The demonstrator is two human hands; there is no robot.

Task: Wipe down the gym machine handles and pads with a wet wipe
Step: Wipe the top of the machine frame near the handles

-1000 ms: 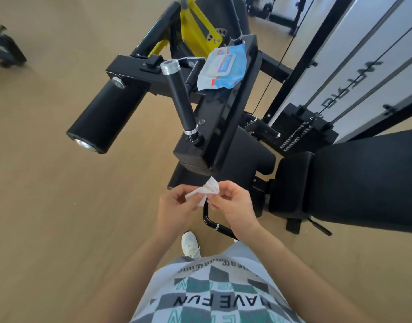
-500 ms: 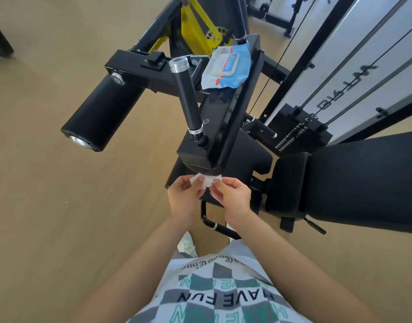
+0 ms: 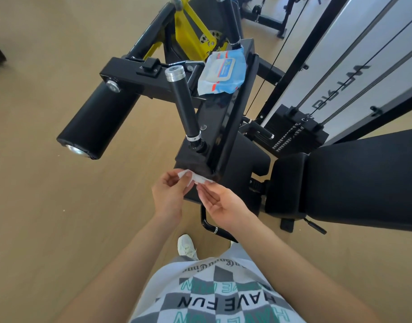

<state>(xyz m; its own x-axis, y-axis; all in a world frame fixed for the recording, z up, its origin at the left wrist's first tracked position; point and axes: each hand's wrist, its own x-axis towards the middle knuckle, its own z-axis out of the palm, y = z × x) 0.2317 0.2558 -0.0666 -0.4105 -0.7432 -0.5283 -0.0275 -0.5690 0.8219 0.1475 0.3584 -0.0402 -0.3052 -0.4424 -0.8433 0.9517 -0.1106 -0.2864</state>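
1. The wet wipe (image 3: 195, 177) is a small white crumpled piece, held up against the near bottom corner of the black frame block (image 3: 195, 163) of the gym machine.
2. The left hand (image 3: 170, 194) pinches the wipe's left end between thumb and curled fingers.
3. The right hand (image 3: 221, 202) lies palm-up just beside it, fingers fairly straight, their tips at the wipe's lower right edge; I cannot tell whether it actually grips the wipe.
4. Rising out of that block, tilted away from the person, is a black handle (image 3: 185, 106) with a silver cap on top.
5. Left of the handle a thick black roller pad (image 3: 97, 122) sticks out over the floor.
6. A blue and white wipes pack (image 3: 222, 73) rests on the frame beyond the handle, just beside a yellow bracket (image 3: 191, 31).
7. To the right sits a large black seat pad (image 3: 363, 178), with the weight stack (image 3: 298, 134) behind it.
8. Below the hands, a white shoe (image 3: 187, 247) stands on the tan floor (image 3: 48, 217), and a checked shirt (image 3: 212, 297) fills the near edge.
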